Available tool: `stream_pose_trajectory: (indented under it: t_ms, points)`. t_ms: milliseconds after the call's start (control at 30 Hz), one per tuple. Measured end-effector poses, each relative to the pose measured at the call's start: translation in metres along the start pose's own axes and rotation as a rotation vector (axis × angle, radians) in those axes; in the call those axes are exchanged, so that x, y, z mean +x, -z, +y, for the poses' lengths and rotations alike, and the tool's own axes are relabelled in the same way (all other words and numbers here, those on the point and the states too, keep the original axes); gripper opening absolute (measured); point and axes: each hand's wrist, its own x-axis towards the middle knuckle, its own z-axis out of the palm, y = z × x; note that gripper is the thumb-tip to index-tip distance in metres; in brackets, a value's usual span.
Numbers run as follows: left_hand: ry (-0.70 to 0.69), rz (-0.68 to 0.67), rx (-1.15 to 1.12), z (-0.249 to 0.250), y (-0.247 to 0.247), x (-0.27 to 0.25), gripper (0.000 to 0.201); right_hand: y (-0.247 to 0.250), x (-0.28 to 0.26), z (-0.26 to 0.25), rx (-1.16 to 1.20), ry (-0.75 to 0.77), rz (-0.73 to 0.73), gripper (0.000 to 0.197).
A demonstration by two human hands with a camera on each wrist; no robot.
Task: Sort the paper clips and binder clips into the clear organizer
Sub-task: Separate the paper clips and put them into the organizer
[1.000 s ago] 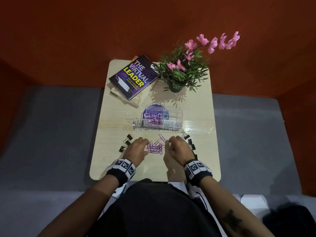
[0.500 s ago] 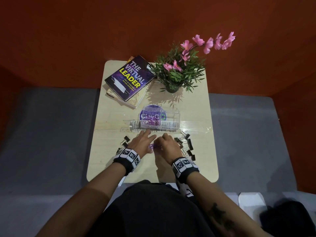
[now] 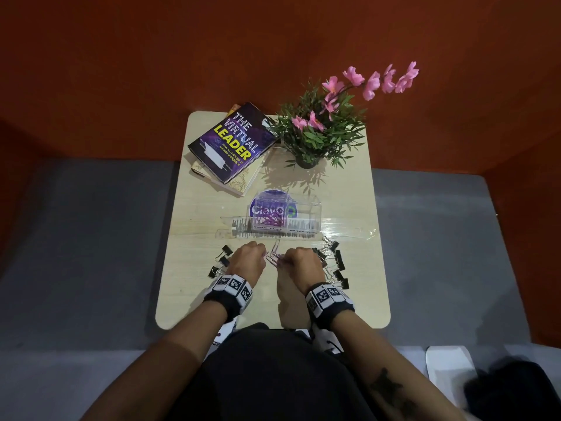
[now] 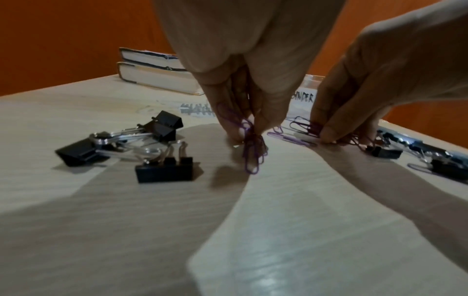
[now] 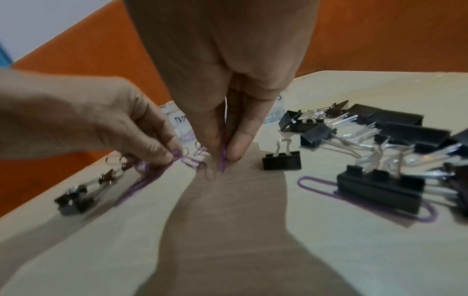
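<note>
The clear organizer (image 3: 306, 221) stands mid-table with purple paper clips (image 3: 270, 222) in its left compartment. Just in front of it, my left hand (image 3: 252, 259) pinches a bunch of purple paper clips (image 4: 250, 152) at the table top. My right hand (image 3: 299, 262) pinches more purple paper clips (image 5: 223, 158) close beside it. A few loose purple clips (image 3: 274, 256) lie between the hands. Black binder clips sit in a small group at the left (image 3: 221, 261) and a larger group at the right (image 3: 335, 264). One paper clip (image 5: 319, 187) lies partly under a binder clip (image 5: 380, 192).
Two stacked books (image 3: 233, 144) and a potted plant with pink flowers (image 3: 321, 129) stand at the far end of the small wooden table (image 3: 194, 299). A strip of clear plastic (image 3: 361, 232) lies right of the organizer. Grey seat and orange walls surround the table.
Both hands reached forward toward the organizer, then drew back a little to the table middle. The loose pile of paper clips is now mostly gathered in the fingers of both hands.
</note>
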Motion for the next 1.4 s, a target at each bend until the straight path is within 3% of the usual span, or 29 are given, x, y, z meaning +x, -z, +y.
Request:
stream_pose_trajectory:
  t_ms: [100, 200, 400, 600, 733, 833, 966, 1033, 1166, 1266, 1400]
  points:
    - [0.067, 0.040, -0.159, -0.007, 0.002, -0.003, 0.024, 0.013, 0.003, 0.003, 0.089, -0.047, 0.047, 0.023]
    - [0.105, 0.082, -0.305, -0.011, 0.008, -0.010, 0.028, 0.035, 0.013, -0.010, 0.170, 0.007, 0.091, 0.012]
    - [0.106, 0.227, -0.441, -0.002, 0.033, -0.009, 0.023, 0.062, 0.059, -0.049, 0.187, 0.061, 0.191, 0.008]
    - [0.074, 0.375, -0.474, 0.033, 0.073, 0.032, 0.015, 0.063, 0.059, -0.041, 0.197, 0.016, 0.208, 0.014]
    - [0.071, 0.300, -0.435, 0.042, 0.070, 0.057, 0.016, 0.048, 0.030, -0.021, 0.126, 0.032, 0.200, 0.012]
    - [0.038, 0.255, -0.432, 0.036, 0.066, 0.053, 0.021, 0.029, 0.011, -0.008, 0.015, 0.085, 0.044, 0.025]
    - [-0.053, 0.337, -0.375, 0.012, 0.055, 0.019, 0.019, 0.014, 0.005, -0.003, -0.142, 0.172, -0.188, 0.055]
    - [-0.035, 0.256, -0.266, -0.001, 0.044, 0.000, 0.019, 0.012, 0.009, -0.003, -0.209, 0.216, -0.261, 0.062]
    - [-0.032, -0.059, -0.023, -0.017, 0.019, -0.026, 0.042, 0.013, 0.015, -0.002, -0.217, 0.267, -0.238, 0.040]
    - [-0.043, -0.079, 0.017, -0.017, 0.004, -0.033, 0.043, 0.014, 0.010, 0.001, -0.165, 0.286, -0.173, 0.018]
    - [-0.142, -0.074, 0.035, -0.017, -0.002, -0.032, 0.052, 0.009, 0.006, 0.011, -0.123, 0.248, -0.120, 0.015]
